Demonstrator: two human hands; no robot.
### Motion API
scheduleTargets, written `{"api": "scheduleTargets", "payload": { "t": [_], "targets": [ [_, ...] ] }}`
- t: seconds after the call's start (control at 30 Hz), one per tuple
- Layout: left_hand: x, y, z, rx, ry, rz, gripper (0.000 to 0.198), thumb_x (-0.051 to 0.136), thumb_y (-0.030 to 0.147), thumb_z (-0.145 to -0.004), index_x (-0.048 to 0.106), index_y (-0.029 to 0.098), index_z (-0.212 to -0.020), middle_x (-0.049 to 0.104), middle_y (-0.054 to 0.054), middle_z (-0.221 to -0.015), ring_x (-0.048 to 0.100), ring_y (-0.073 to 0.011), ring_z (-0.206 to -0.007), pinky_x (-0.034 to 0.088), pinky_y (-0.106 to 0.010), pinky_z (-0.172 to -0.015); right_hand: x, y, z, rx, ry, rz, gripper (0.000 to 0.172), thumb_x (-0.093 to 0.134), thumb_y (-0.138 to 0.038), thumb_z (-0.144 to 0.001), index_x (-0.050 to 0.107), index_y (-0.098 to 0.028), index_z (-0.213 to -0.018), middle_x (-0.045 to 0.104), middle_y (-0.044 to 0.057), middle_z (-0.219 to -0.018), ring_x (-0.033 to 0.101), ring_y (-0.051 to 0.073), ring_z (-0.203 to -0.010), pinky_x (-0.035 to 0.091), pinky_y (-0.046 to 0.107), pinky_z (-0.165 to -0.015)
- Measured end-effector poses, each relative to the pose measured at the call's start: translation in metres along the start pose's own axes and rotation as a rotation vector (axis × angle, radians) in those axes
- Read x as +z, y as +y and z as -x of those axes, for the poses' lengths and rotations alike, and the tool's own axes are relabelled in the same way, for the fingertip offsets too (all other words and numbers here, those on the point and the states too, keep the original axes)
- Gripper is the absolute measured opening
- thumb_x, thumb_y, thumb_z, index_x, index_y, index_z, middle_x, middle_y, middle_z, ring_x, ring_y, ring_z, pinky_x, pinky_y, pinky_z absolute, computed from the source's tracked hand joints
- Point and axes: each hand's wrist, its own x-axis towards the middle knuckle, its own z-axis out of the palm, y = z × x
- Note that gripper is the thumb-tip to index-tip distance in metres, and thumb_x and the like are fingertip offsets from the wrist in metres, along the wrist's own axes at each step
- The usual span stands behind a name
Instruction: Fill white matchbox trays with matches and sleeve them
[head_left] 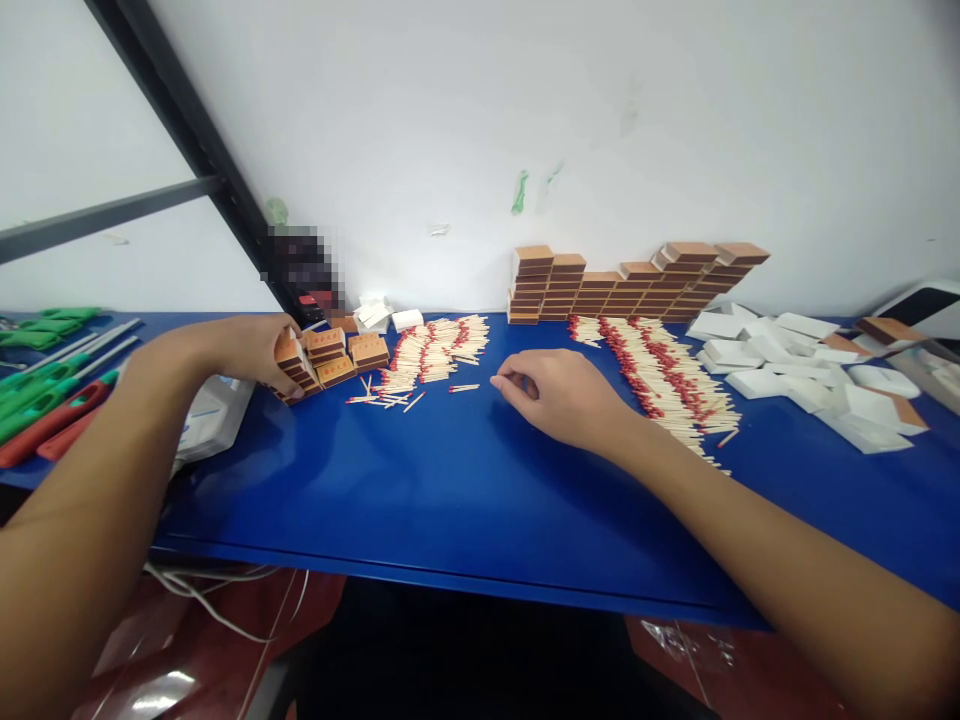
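Note:
At the left, my left hand (pixel 259 352) is closed around a stack of brown matchboxes (pixel 297 368), its thumb along the near side. More matchboxes (pixel 334 371) stand just right of that stack. My right hand (pixel 562 395) hovers over the middle of the blue table with its fingers curled and thumb and forefinger brought together; nothing shows between them. Red-tipped matches (pixel 435 350) lie in rows between my hands, with a few loose ones (pixel 463 388) near my right fingertips. A larger bank of matches (pixel 660 375) lies beyond my right wrist.
Stacked matchboxes (pixel 600 290) line the wall at the back. White inner trays (pixel 810 370) are heaped at the right, and a few white trays (pixel 375 315) sit back left. Green- and red-handled tools (pixel 75 415) lie far left. White cables (pixel 217 590) hang below the table edge (pixel 450 580).

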Motion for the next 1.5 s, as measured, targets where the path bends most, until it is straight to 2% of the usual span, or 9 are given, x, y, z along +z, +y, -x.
{"api": "scheduleTargets", "payload": {
  "t": [0.13, 0.4, 0.57, 0.7, 1.03, 1.17, 1.27, 1.37, 1.5],
  "targets": [
    [0.004, 0.002, -0.001, -0.001, 0.104, -0.04, 0.125, 0.096, 0.028, -0.035, 0.053, 0.021, -0.151, 0.075, -0.011, -0.106, 0.067, -0.0333, -0.087, 0.05, -0.044, -0.088, 0.0, 0.0, 0.0, 0.004, 0.0, -0.005, 0.027, 0.052, -0.033, -0.103, 0.073, -0.02, -0.091, 0.072, 0.004, -0.083, 0.06, 0.018, -0.074, 0.036, 0.032, -0.066],
    [0.009, 0.012, 0.007, 0.054, 0.143, -0.081, 0.132, 0.096, 0.036, -0.033, 0.05, 0.027, -0.156, 0.075, -0.014, -0.113, 0.068, -0.0387, -0.092, 0.051, -0.054, -0.095, 0.002, 0.0, -0.001, -0.001, -0.002, -0.006, 0.027, 0.052, -0.033, -0.103, 0.072, -0.02, -0.09, 0.073, 0.004, -0.083, 0.061, 0.019, -0.075, 0.036, 0.032, -0.066],
    [0.011, 0.009, 0.011, 0.16, 0.103, -0.091, 0.118, 0.092, 0.039, -0.048, 0.048, 0.033, -0.158, 0.075, -0.01, -0.108, 0.067, -0.0379, -0.091, 0.049, -0.051, -0.096, 0.002, 0.001, 0.0, -0.002, 0.0, -0.004, 0.028, 0.052, -0.034, -0.103, 0.071, -0.02, -0.088, 0.072, 0.004, -0.082, 0.061, 0.018, -0.074, 0.035, 0.032, -0.065],
    [0.011, 0.007, 0.013, 0.18, 0.116, -0.113, 0.116, 0.091, 0.044, -0.051, 0.048, 0.033, -0.158, 0.075, -0.009, -0.103, 0.067, -0.0374, -0.09, 0.049, -0.052, -0.096, 0.002, 0.001, 0.0, -0.009, 0.004, -0.006, 0.028, 0.052, -0.034, -0.103, 0.072, -0.02, -0.088, 0.073, 0.004, -0.081, 0.061, 0.018, -0.074, 0.034, 0.032, -0.065],
    [0.007, 0.004, 0.008, 0.156, 0.07, -0.171, 0.126, 0.089, 0.053, -0.05, 0.038, 0.026, -0.163, 0.072, -0.014, -0.124, 0.067, -0.0362, -0.102, 0.05, -0.046, -0.095, 0.001, 0.0, 0.0, -0.019, 0.026, -0.002, 0.027, 0.053, -0.033, -0.103, 0.073, -0.02, -0.09, 0.074, 0.005, -0.083, 0.064, 0.019, -0.075, 0.036, 0.031, -0.066],
    [0.001, 0.012, 0.015, 0.193, -0.02, -0.208, 0.121, 0.083, 0.048, -0.063, 0.024, 0.032, -0.167, 0.067, -0.011, -0.135, 0.067, -0.0327, -0.105, 0.048, -0.041, -0.092, 0.0, -0.001, 0.0, -0.01, 0.02, 0.0, 0.027, 0.053, -0.033, -0.102, 0.074, -0.02, -0.09, 0.074, 0.004, -0.081, 0.064, 0.018, -0.075, 0.036, 0.031, -0.066],
    [-0.002, 0.021, 0.021, 0.211, -0.031, -0.307, 0.119, 0.08, 0.048, -0.068, 0.018, 0.033, -0.169, 0.072, -0.009, -0.123, 0.067, -0.0303, -0.098, 0.048, -0.037, -0.086, 0.0, -0.002, 0.0, -0.011, 0.03, 0.002, 0.028, 0.053, -0.032, -0.102, 0.073, -0.019, -0.089, 0.075, 0.004, -0.082, 0.064, 0.019, -0.075, 0.036, 0.032, -0.066],
    [-0.001, 0.024, 0.022, 0.194, -0.026, -0.366, 0.116, 0.079, 0.051, -0.068, 0.024, 0.027, -0.168, 0.074, -0.009, -0.108, 0.067, -0.029, -0.09, 0.047, -0.035, -0.08, 0.0, -0.002, -0.001, 0.001, 0.034, -0.001, 0.028, 0.053, -0.033, -0.103, 0.074, -0.02, -0.089, 0.075, 0.004, -0.082, 0.064, 0.019, -0.074, 0.036, 0.032, -0.066],
    [-0.001, 0.019, 0.017, 0.238, -0.023, -0.329, 0.118, 0.08, 0.049, -0.069, 0.021, 0.028, -0.169, 0.075, -0.007, -0.11, 0.068, -0.0276, -0.091, 0.047, -0.034, -0.08, -0.001, -0.001, -0.001, 0.014, 0.032, -0.001, 0.029, 0.053, -0.034, -0.102, 0.074, -0.02, -0.088, 0.075, 0.004, -0.081, 0.063, 0.018, -0.071, 0.035, 0.031, -0.065]
  ]
}}
